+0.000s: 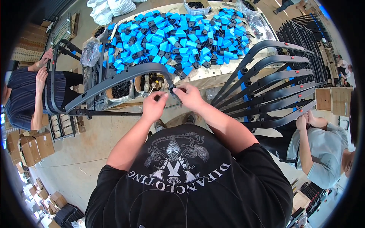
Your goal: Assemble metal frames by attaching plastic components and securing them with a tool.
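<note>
Frame (131, 73): black and curved, arching left of centre in front of the worktable (207, 73), bringing one tube end (171, 84) down to the hands.
Right hand (190, 98): closing thumb and fingers on the tube end.
Left hand (153, 108): curling thumb and forefinger together just beside the tube end; from this angle, not showing whether grasping anything or nothing.
Lower bar (114, 113): running straight beneath the arch, passing toward the left wrist.
Steadying, good practice: keeping the right-hand hold firm and close to the tube end, preventing swinging.
Fingertip work, good practice: working in line with the tube, pressing evenly, avoiding sideways prying.
Likely fault: rolling of the long arch, pulling the tube end out of line; also pinching of skin at the tube edge.
Screwdriver (156, 82): showing a yellow handle near the left hand, pointing its shaft toward the fingers; calling for care over the tip.
Parts box (122, 100): holding small black pieces, standing beyond the lower bar.
Blue-and-black pieces (159, 38): heaping across the worktable.
Row of black frames (273, 59): fanning out at right.
Co-worker's hands (304, 122): working near the lowest frame of that row.
</note>
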The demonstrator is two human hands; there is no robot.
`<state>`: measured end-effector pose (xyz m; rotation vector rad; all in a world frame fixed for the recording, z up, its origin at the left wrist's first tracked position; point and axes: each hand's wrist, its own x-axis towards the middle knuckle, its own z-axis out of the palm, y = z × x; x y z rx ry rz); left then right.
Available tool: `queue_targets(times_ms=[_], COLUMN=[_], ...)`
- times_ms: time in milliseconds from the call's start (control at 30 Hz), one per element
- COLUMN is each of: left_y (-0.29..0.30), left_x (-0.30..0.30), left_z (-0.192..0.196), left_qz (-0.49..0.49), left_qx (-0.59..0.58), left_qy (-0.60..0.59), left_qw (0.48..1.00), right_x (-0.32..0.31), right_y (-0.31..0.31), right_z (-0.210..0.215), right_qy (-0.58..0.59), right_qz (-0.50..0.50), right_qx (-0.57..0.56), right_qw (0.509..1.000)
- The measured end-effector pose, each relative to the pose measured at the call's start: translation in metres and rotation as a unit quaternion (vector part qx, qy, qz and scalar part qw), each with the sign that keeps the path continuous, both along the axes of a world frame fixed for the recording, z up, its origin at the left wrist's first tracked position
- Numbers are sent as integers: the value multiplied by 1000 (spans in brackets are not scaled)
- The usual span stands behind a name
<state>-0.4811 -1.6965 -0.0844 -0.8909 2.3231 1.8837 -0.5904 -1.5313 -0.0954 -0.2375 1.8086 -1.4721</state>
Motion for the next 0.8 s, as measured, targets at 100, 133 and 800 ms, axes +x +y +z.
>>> queue_targets(times_ms=[100,133,800], left_y=[-4,-7,-11], left_x=[-22,-27,-34], left_z=[-11,-16,-24], left_qz=[128,126,72], left_qx=[292,337,289], left_qy=[-56,-64,-47], left_qw=[946,931,953], right_x=[-7,-11,-18], right_y=[-5,-7,-11], right_z=[-2,-1,10], right_qy=[242,290,342], right_qz=[2,36,117], right_qx=[91,108,142], right_qw=[966,950,922])
